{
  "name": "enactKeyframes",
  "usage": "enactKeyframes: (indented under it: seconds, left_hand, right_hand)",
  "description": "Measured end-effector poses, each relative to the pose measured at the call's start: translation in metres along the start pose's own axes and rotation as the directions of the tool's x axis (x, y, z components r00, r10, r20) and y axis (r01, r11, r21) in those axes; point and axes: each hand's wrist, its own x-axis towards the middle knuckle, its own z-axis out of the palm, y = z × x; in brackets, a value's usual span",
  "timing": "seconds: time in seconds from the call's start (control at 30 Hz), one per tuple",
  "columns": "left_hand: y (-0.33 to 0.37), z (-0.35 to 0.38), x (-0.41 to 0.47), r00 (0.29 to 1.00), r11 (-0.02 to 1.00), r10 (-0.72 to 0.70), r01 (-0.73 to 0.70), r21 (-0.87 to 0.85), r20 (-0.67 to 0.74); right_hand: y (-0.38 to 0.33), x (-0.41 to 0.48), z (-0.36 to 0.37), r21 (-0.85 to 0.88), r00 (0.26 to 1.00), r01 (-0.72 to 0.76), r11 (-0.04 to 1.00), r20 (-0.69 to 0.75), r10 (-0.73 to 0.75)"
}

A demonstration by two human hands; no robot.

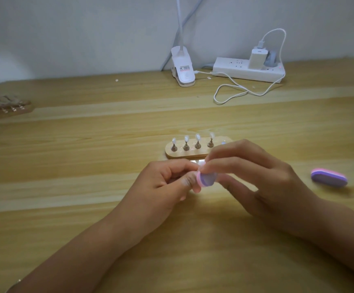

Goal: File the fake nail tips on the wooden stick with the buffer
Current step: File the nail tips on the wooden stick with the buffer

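Observation:
A wooden holder (178, 154) lies mid-table with several small pegs, each topped by a pale fake nail tip (197, 137). In front of it my right hand (256, 180) pinches a pink and purple buffer (206, 179) between thumb and fingers. My left hand (165, 182) has its fingers curled close against the buffer's left end and pinches something small there, which the fingers mostly hide. The two hands meet just in front of the holder's right end, whose last peg is partly covered by my right fingers.
A second purple and pink buffer (329, 177) lies on the table to the right. At the back stand a white clip lamp (182, 68) and a power strip (247, 69) with charger and looping cable (231, 92). Another nail holder (5, 106) sits far left.

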Motion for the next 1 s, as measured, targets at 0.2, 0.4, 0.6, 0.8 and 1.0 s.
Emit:
enactKeyframes:
  seconds: [0.2, 0.4, 0.6, 0.8, 1.0]
  left_hand:
    - [-0.001, -0.001, 0.001, 0.999, 0.999, -0.026, 0.025, -0.025, -0.019]
    - [0.0, 0.001, 0.001, 0.998, 0.997, -0.053, 0.051, -0.056, -0.03]
    - [0.002, 0.002, 0.002, 0.995, 0.992, -0.085, 0.08, -0.1, -0.047]
    - [0.004, 0.003, 0.0, 0.996, 0.99, -0.079, 0.075, -0.118, -0.03]
    - [0.002, 0.003, 0.001, 0.999, 0.999, -0.026, 0.024, -0.046, -0.042]
  right_hand:
    - [-0.005, 0.0, 0.004, 0.015, 0.999, 0.016, 1.0, -0.029, -0.015]
    - [0.007, 0.001, -0.003, 0.025, 1.0, -0.017, 1.0, -0.017, 0.018]
    - [0.009, 0.002, -0.002, -0.009, 1.0, 0.008, 1.0, -0.023, -0.008]
    - [-0.003, 0.001, 0.004, -0.068, 0.996, 0.058, 0.996, -0.057, -0.061]
    - [-0.002, 0.001, 0.001, -0.019, 0.999, 0.0, 1.0, -0.054, -0.001]
